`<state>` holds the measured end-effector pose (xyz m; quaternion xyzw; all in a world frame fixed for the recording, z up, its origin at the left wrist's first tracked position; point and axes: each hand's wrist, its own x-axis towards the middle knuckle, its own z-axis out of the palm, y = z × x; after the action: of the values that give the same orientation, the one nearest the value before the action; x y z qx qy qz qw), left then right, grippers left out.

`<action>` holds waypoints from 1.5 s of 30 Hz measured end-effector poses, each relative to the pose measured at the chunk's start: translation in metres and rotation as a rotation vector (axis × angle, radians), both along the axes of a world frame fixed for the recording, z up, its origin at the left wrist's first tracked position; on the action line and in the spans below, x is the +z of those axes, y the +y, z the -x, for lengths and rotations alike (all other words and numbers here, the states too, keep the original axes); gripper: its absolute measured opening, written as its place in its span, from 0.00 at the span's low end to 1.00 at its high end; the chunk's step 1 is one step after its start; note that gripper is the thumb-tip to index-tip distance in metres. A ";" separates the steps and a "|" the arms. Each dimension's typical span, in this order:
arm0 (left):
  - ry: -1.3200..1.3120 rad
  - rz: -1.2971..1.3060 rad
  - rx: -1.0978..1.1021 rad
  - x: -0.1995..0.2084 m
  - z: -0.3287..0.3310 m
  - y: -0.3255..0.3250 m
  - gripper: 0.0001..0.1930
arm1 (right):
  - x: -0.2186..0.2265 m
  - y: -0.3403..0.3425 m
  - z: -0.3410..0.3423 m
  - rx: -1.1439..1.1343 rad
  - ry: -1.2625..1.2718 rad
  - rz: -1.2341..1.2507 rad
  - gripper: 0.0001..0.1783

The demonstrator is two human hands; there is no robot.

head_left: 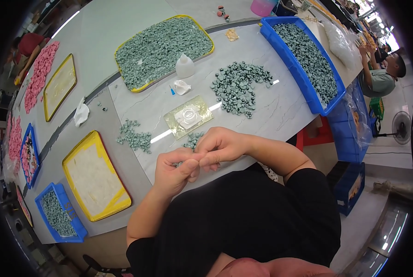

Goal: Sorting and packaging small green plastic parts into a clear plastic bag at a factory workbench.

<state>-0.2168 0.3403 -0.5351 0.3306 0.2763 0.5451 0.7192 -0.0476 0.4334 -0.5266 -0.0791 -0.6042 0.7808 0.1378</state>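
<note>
Near the centre of the frame, the person's left hand [176,171] and right hand [221,147] meet, thumbs and forefingers pinched together tip to tip. Whatever sits between them is hidden by the fingers, so it cannot be told what they pinch. The likeliest trouble is a tiny part slipping out: the pinch is narrow, and the fingertips cover the point of contact, so a poor angle could go unnoticed. A dropped part could vanish into the loose cluster of small pale-green pieces [193,138] just above the hands, or roll off the near edge of the white marbled tabletop [137,104]. A careless reach upward might also knock the clear round dish [189,116] on the translucent yellowish slab [172,123], or disturb the spread of glossy dark-and-green pieces [238,87] at upper centre-right. As for position, that pale-green cluster lies just beyond the joined fingers, partly covered by them; a bit of green also shows by the left fingers, though whether held or resting below is unclear.
</note>
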 end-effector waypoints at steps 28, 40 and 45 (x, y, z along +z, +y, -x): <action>-0.211 0.390 0.129 0.138 -0.018 -0.028 0.11 | 0.131 -0.037 -0.036 -0.028 0.071 0.048 0.03; -0.381 0.295 -0.072 0.235 -0.075 -0.266 0.09 | 0.285 -0.290 -0.118 -0.068 0.452 0.161 0.03; -0.269 0.363 -0.073 0.223 -0.039 -0.296 0.11 | 0.273 -0.333 -0.089 -0.123 0.454 0.131 0.02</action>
<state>-0.1782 0.0442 -0.3124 0.1301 0.2593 0.4993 0.8164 0.0410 0.1005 -0.2536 0.0530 -0.5000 0.8061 0.3120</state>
